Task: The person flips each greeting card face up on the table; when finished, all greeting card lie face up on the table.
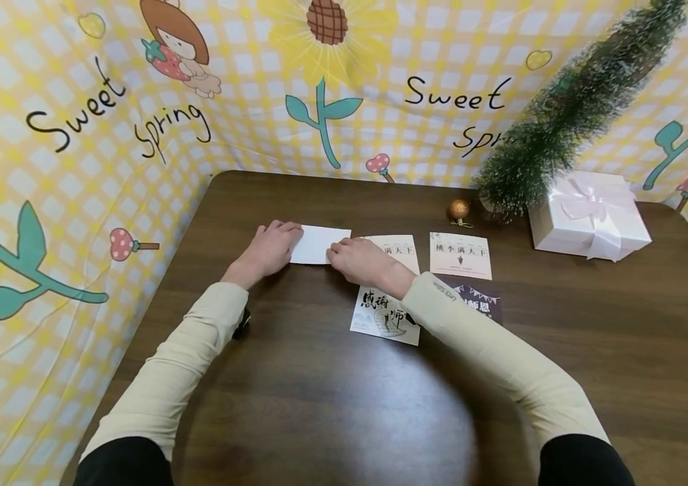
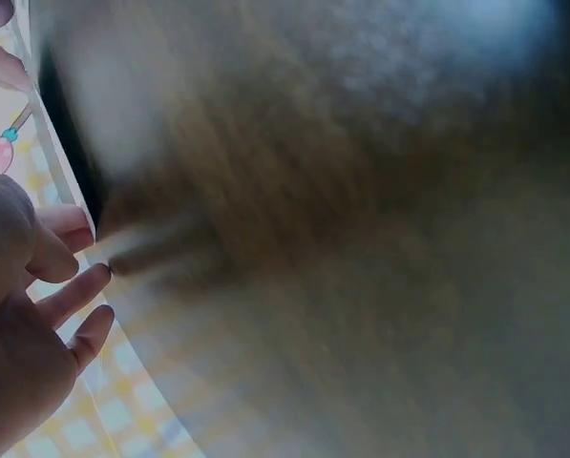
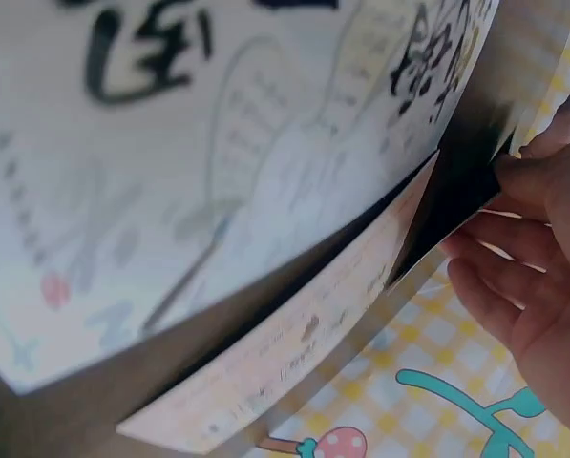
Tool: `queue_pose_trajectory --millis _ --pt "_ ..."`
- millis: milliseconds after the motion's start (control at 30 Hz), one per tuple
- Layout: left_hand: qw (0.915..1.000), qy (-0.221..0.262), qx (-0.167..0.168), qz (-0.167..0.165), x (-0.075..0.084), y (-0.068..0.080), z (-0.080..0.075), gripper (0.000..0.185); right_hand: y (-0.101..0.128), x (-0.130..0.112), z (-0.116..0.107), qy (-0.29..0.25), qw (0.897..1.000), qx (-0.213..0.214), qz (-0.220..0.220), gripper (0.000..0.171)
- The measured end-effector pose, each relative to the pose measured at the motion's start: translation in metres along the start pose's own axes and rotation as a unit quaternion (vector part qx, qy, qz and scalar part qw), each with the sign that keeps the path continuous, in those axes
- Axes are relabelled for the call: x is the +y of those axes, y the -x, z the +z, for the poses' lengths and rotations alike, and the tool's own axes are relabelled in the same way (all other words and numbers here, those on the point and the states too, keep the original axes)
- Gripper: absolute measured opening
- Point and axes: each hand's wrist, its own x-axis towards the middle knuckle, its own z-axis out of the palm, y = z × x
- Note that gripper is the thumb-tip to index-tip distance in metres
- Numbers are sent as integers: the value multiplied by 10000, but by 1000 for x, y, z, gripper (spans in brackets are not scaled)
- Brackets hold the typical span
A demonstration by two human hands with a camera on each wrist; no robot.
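One blank white rectangular paper card [image 1: 319, 244] is seen flat on the dark brown wooden tabletop [image 1: 319, 405], its long axis running left to right. It is held at both short ends: the left hand [image 1: 271, 248] rests on its left edge with fingers laid over it, the right hand [image 1: 358, 260] presses its right edge, fingers bent onto the paper. Four more printed cards are counted beside it: two pale peach ones [image 1: 461, 255], one white with black calligraphy [image 1: 382, 317], one dark [image 1: 483, 304]. One small frosted green tree [image 1: 568, 108], one gold bauble [image 1: 459, 209] and one white ribboned gift box [image 1: 589, 216] stand behind.
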Motion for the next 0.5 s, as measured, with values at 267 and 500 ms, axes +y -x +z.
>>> queue_pose_trajectory --millis 267,500 --pt "9971 738 -102 172 -17 7 -1 58 4 7 -2 408 9962 754 -158 24" --pt "9856 1374 781 600 -22 19 2 25 6 16 -6 287 9845 1729 37 33"
